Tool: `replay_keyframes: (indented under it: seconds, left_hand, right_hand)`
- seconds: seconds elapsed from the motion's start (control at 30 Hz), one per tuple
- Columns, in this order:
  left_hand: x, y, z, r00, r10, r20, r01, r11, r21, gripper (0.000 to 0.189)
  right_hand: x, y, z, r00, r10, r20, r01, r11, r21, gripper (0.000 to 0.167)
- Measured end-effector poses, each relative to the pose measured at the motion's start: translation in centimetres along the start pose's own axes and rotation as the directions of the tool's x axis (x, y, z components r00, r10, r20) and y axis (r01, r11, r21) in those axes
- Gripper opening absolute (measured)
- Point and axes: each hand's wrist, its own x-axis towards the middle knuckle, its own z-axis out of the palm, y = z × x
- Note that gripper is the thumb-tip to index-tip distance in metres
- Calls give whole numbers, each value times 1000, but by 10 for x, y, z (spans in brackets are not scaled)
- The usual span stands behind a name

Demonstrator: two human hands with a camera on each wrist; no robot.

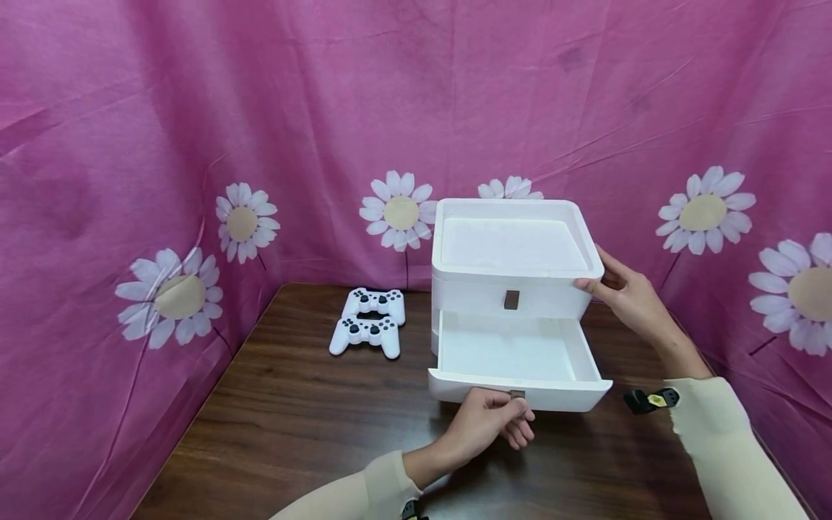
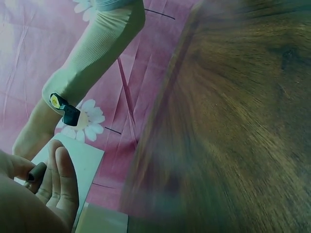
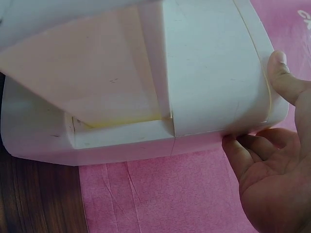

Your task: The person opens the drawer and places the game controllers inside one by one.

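A white two-drawer storage box (image 1: pixel 507 278) stands on the table, its top a shallow tray. The lower drawer (image 1: pixel 520 393) is pulled out, and its inside looks bare. My left hand (image 1: pixel 484 425) pinches the brown pull tab (image 2: pixel 37 171) on that drawer's front between thumb and fingers. My right hand (image 1: pixel 624 292) grips the box's upper right side, thumb at the front corner and fingers along the side, as the right wrist view also shows. The upper drawer, with its own brown tab (image 1: pixel 511 300), is closed.
Two white game controllers (image 1: pixel 367 334) lie one in front of the other to the left of the box. The dark wooden table (image 1: pixel 279 419) is bordered by a pink cloth (image 1: pixel 312 130) with daisies behind and at the sides.
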Motion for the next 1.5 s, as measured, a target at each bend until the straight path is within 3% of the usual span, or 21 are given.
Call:
replay_keyframes:
  seconds: [0.17, 0.33, 0.43, 0.53, 0.63, 0.77, 0.93, 1.17, 1.3, 1.5]
  left_hand:
    - [-1, -2, -5, 999, -32, 25, 31, 998, 49, 29]
    - [-5, 1, -17, 997, -70, 34, 63, 982, 179, 24]
    - [-9, 8, -24, 999, -27, 21, 20, 954, 299, 23]
    - [-15, 23, -29, 998, 54, 11, -54, 912, 406, 21]
    - [-19, 41, -34, 993, 115, 26, -114, 890, 442, 19]
    - [-22, 64, -46, 989, 139, 54, -148, 877, 457, 15]
    - [-18, 89, -69, 978, 205, 33, -196, 858, 475, 7]
    - [-8, 112, -108, 956, 282, -84, -213, 860, 464, 9]
    - [1, 118, -135, 934, 333, -126, -236, 844, 482, 14]
    - [15, 116, -173, 905, 365, -217, -223, 844, 488, 16]
  right_hand:
    - [-1, -1, 0, 1000, 1, 3, -1, 1000, 5, 90]
    - [0, -2, 0, 1000, 9, 6, -9, 1000, 3, 90]
    - [0, -2, 0, 1000, 11, 6, -11, 1000, 1, 90]
    - [0, -2, -1, 1000, 16, 4, -16, 1000, 0, 90]
    - [0, -1, -1, 1000, 14, 0, -14, 1000, -3, 90]
    - [0, 0, -1, 1000, 18, 2, -18, 1000, -2, 91]
    - [-1, 0, 0, 1000, 17, 2, -17, 1000, 6, 91]
    - [-1, 1, 1, 1000, 15, 5, -15, 1000, 11, 92]
    - [-1, 0, 1, 1000, 1, -2, -1, 1000, 8, 90]
    - [-1, -1, 0, 1000, -8, -13, 7, 1000, -10, 89]
